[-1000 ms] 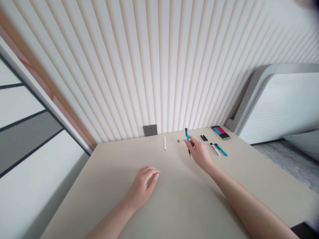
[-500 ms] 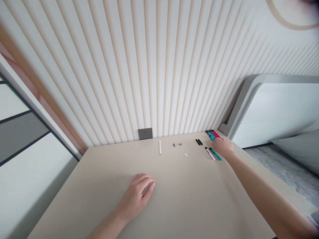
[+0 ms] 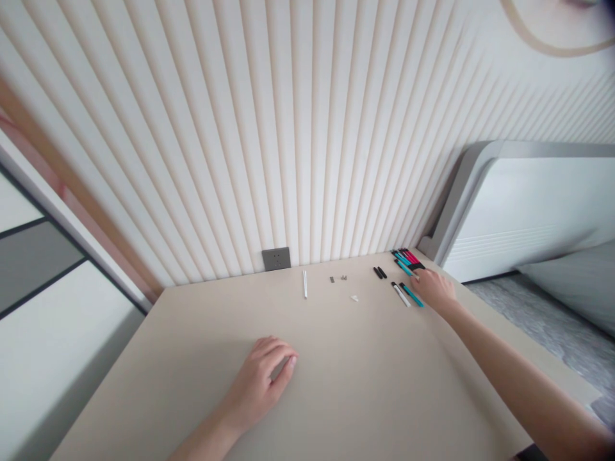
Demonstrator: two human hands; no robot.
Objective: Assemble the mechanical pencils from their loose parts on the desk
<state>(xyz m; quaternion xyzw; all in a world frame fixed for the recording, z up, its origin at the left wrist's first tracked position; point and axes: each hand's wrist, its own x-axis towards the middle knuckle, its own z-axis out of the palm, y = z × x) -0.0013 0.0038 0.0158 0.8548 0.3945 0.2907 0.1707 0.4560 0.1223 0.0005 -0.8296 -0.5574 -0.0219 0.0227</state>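
Over the right part of the table, my right hand [image 3: 435, 289] is closed with its fingertips on the near end of a teal pen [image 3: 404, 266]. Beyond that pen, a group of teal and red pens [image 3: 410, 256] lies by the wall, with a black piece beneath or beside it. Just left of the hand are a white pen [image 3: 400, 294] and another teal pen [image 3: 412, 295], both dark at one end. My left hand [image 3: 266, 378] rests near the front middle of the table, fingers curled and thumb near the index fingertip, nothing visible inside.
Two short black pieces [image 3: 380, 273], small metal bits [image 3: 343, 278], tiny white pieces [image 3: 354, 298] and thin white rods [image 3: 305, 285] lie across the back of the table [image 3: 365, 384]. A dark socket [image 3: 276, 258] sits on the ribbed wall. A bed headboard [image 3: 528, 211] stands right.
My right hand has drawn one teal pen slightly out from the group, towards me. My left hand stays resting on the table. The view has shifted slightly.
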